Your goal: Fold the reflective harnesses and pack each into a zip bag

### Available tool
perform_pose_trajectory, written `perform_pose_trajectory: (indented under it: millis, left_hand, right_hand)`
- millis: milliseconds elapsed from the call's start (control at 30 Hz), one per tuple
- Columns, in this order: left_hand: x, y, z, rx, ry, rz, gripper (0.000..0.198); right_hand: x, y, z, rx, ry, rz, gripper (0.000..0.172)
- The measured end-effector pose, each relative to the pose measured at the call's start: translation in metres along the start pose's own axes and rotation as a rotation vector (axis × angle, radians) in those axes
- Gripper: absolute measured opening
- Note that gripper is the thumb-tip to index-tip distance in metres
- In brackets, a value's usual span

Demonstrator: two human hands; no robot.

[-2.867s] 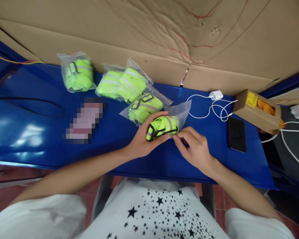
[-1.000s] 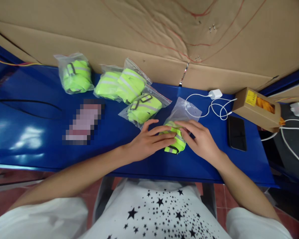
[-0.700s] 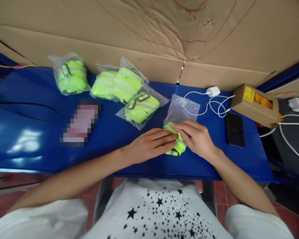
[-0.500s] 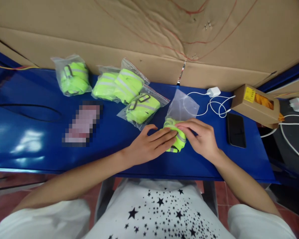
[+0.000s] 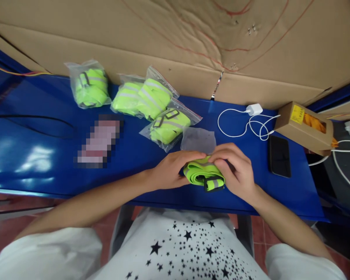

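A rolled neon-yellow strap (image 5: 202, 171) with grey reflective stripes and a black buckle is held between both hands near the table's front edge. My left hand (image 5: 170, 169) grips its left side, the thumb hidden behind or under the roll. On the right side, my right hand (image 5: 236, 167) pinches the strap with bent fingers. Just behind the roll, a clear plastic bag (image 5: 198, 140) lies on the blue table (image 5: 134, 155). Bagged yellow straps rest farther back: one (image 5: 170, 124) close behind my left hand, two overlapping (image 5: 153, 97), and another (image 5: 91, 87) to the left.
A pixelated pinkish object (image 5: 100, 142) lies on the left, near a black cable (image 5: 32, 116). To the right are a white charger (image 5: 254, 109) with its cord, a black phone (image 5: 279, 156) and a cardboard box (image 5: 303, 126) with orange contents. A cardboard wall (image 5: 105, 35) stands behind.
The yellow strap roll has been lifted and tilted, so its coiled end and buckle now show. My left hand has moved from lying over it to gripping its side. The clear bag sits lower.
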State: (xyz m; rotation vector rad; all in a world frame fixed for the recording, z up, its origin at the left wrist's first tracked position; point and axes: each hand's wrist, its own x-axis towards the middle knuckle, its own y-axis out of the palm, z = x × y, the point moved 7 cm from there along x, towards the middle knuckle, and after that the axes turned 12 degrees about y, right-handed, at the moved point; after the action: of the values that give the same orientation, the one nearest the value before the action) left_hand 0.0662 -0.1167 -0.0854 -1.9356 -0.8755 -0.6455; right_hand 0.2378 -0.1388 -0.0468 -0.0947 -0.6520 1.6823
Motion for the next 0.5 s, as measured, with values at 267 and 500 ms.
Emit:
perform_pose_trajectory:
  millis: [267, 500]
  left_hand:
    - [0.006, -0.001, -0.006, -0.349, -0.357, -0.092, 0.066]
    - [0.012, 0.004, -0.005, -0.539, -0.446, -0.038, 0.091]
  right_hand:
    - [-0.008, 0.006, 0.030, -0.416, -0.140, 0.106, 0.049]
    - [-0.010, -0.017, 0.016, -0.184, 0.110, -0.157, 0.034]
